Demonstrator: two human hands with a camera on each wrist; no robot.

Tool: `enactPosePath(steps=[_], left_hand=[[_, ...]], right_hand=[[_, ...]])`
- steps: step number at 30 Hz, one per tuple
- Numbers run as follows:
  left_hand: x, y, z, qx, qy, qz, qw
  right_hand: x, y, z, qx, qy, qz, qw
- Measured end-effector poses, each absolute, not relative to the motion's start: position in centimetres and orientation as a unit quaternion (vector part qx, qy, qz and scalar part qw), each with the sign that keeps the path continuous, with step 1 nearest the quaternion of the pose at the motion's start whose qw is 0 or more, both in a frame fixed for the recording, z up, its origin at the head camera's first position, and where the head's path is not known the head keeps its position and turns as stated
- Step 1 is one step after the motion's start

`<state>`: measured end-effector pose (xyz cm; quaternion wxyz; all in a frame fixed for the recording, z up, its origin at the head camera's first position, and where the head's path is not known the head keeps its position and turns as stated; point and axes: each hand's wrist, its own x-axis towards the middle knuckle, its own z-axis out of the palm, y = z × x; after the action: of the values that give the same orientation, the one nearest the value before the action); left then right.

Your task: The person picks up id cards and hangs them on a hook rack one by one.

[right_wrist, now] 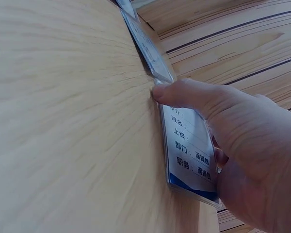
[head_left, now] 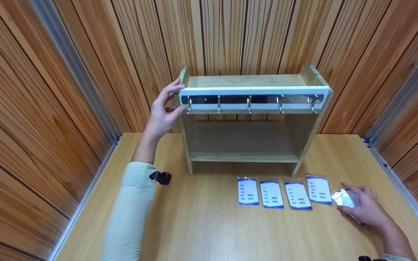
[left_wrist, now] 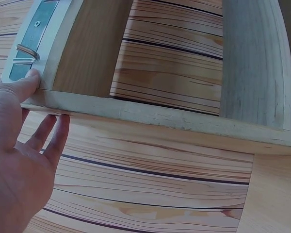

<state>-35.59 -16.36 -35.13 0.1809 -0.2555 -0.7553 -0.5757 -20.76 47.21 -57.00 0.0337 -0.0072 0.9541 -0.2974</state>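
At the upper left corner of a small wooden shelf (head_left: 245, 156), my left hand (head_left: 163, 112) holds on, its thumb against the front hook rail (head_left: 234, 106). In the left wrist view the fingers (left_wrist: 60, 133) touch the outer face of the side panel (left_wrist: 150, 114). My right hand (head_left: 367, 206) pinches a name badge (right_wrist: 189, 145) in a clear sleeve by its edges, low over the table at the right. Its printed face and blue corner show in the right wrist view. In the head view, glare and the hand cover most of this badge.
Several similar badges, among them a leftmost one (head_left: 248, 191) and a rightmost one (head_left: 318, 190), lie in a row before the shelf. Metal hooks (head_left: 249, 105) stick out from the rail. Wood-panelled walls (head_left: 67, 72) enclose the table (head_left: 201, 224) at the back and sides.
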Motion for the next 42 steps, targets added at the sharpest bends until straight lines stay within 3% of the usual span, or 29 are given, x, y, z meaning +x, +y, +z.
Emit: enactPosePath(steps=[12, 24, 32, 42], left_hand=[[-35.6, -16.4, -35.2, -0.252, -0.757, -0.575, 0.182], [-35.8, -16.1, -35.2, -0.255, -0.752, -0.579, 0.184], [-35.7, -16.2, -35.1, -0.257, -0.755, -0.575, 0.185], [-35.7, -16.4, -35.2, -0.256, -0.751, -0.58, 0.184]], right_hand=[[-21.1, 46.9, -55.4, -0.003, 0.959, -0.282, 0.035], [-21.2, 45.8, -54.4, -0.003, 0.968, -0.248, -0.036], [-21.2, 44.6, -53.8, -0.021, 0.958, -0.258, -0.123], [-21.3, 42.6, -52.9, -0.048, 0.943, -0.269, -0.187]])
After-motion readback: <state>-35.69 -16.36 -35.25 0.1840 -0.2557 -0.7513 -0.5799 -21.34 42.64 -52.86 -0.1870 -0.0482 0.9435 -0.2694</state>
